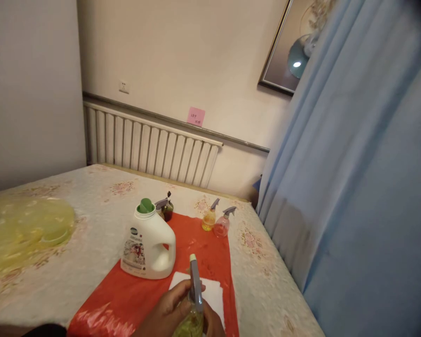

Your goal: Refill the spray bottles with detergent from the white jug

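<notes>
The spray bottle with yellow-green liquid stands upright at the bottom of your view, over the red mat, and both your hands wrap it. Your left hand has its grip closed around the bottle's body, thumb up by the grey trigger head. Your right hand closes on the bottle from the other side, though it is mostly cut off by the frame edge. A white folded cloth lies just behind the bottle. The white detergent jug with a green cap stands on the mat to the left. Three small spray bottles sit at the mat's far end on the bed.
</notes>
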Available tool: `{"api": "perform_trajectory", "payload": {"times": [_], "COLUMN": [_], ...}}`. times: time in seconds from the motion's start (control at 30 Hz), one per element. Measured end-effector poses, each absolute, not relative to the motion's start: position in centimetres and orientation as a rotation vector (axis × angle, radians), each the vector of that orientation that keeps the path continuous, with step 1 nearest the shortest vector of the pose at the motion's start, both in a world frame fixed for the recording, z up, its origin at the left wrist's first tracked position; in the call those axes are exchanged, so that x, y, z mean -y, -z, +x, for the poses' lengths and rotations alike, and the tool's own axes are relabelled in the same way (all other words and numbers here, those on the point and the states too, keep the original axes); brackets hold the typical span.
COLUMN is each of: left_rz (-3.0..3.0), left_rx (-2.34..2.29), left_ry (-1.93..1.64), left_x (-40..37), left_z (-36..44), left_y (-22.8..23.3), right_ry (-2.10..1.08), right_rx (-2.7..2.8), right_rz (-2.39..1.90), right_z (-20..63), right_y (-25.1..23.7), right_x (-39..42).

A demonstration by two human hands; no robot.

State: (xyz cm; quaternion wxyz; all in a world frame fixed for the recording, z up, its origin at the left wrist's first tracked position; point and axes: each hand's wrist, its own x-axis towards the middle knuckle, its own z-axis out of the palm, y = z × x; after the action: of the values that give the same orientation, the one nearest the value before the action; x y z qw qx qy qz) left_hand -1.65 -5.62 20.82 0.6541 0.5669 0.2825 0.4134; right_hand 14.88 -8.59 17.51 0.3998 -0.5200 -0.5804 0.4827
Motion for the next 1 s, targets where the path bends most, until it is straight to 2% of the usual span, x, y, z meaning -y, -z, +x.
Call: {"api": "perform_trajectory", "payload": {"times": [0.23, 0.53, 0.8, 1.0], "left_rz": [1.303, 1.275, 1.295, 1.217], "left_rx": [-0.636, -0.802, -0.614, -0.642], "left_ry": [-0.891, -1.129, -0.864, -1.012], "left_x": [5.7, 5.4, 5.6, 5.4], "left_z": [-2.2, -0.4, -2.3, -1.2], "left_y": [-21.4, -21.3, -21.5, -21.4], "right_ry": [-1.251, -1.247, -1.220, -1.285], "right_rx": [1.465, 1.475, 1.460, 1.488], "right_rz": [-1.212, -1.277, -1.266, -1.185], "right_z": [14.9, 14.9, 14.9, 14.6], "right_y": [-17.3, -17.1, -17.1, -17.2], "right_x": [8.3, 8.5, 8.4, 8.2]}}
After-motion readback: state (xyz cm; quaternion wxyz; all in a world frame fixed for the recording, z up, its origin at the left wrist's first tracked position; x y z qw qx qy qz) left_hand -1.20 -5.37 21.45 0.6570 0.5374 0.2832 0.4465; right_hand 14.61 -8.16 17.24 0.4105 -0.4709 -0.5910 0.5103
